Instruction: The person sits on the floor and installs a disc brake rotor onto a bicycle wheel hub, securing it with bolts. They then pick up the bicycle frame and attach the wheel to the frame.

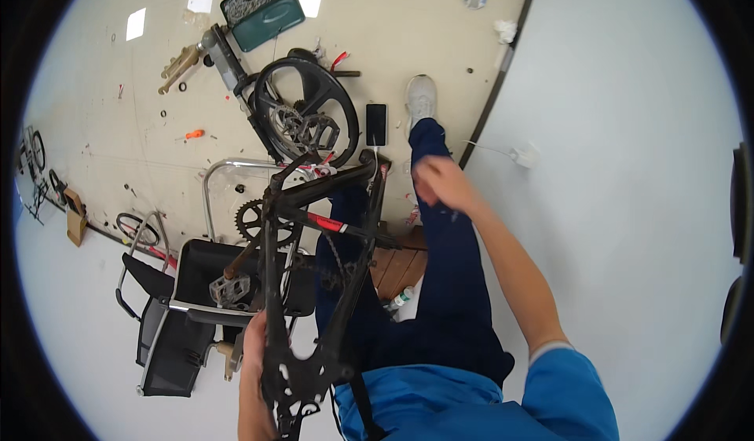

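Observation:
A black bicycle frame [324, 222] with red markings lies over my left leg, its tubes running towards the lower edge. My left hand [254, 340] is wrapped round its left side, the fingers partly hidden behind the tube. Beside the frame, a toothed chainring [250, 219] and a crank with a metal pedal [229, 290] show. My right hand [441, 183] is raised over my right leg, apart from the frame. Its fingers are curled together and slightly blurred; whatever they may hold is hidden.
Ahead lie a black spoked wheel [345, 99], a smartphone [377, 124], an orange screwdriver [195, 134] and an open green case [269, 23]. A black chair with a metal frame [206, 264] stands left. Beneath me is a brown wooden seat [399, 272]; a bottle [402, 297] lies on it.

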Motion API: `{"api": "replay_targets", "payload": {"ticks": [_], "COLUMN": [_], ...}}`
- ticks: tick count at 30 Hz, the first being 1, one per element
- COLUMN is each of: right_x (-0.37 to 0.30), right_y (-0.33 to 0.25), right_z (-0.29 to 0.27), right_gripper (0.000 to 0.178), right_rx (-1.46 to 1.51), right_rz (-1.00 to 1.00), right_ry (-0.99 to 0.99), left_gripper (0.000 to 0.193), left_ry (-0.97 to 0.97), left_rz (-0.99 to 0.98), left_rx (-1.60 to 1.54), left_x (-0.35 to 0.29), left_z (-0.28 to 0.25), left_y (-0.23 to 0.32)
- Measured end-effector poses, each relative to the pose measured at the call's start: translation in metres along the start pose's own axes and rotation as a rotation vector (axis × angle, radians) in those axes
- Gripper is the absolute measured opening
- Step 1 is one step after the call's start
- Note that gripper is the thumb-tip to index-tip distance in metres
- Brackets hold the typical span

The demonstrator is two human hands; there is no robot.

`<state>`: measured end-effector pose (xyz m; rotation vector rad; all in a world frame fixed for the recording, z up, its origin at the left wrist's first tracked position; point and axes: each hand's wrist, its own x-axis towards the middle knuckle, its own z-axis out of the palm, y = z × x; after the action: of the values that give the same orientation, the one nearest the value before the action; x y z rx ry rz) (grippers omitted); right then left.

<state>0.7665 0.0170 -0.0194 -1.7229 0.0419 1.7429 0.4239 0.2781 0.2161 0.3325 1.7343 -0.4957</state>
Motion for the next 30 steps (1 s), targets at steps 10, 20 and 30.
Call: {"api": "replay_targets", "payload": {"ticks": [10, 20, 30], "right_x": [0.318, 0.359, 0.351], "right_y": [0.107, 0.112, 0.147], "right_z": [0.051, 0.074, 0.08], "right_gripper": [0.074, 0.101, 0.041], "right_rx": [-0.429, -0.307, -0.285], "right_rz": [0.321, 0.462, 0.036], "right_ry": [0.315, 0.537, 0.595], "left_gripper": [0.019, 0.027, 0.018], "left_ry": [0.291, 0.313, 0.235], "left_rz": [-0.25, -0.233, -0.043], "left_rx": [0.122, 0.276, 0.228], "left_x": [-0.024, -0.032, -0.043], "left_z": [0.021, 0.059, 0.019], "left_y": [0.023, 0.085, 0.066]}}
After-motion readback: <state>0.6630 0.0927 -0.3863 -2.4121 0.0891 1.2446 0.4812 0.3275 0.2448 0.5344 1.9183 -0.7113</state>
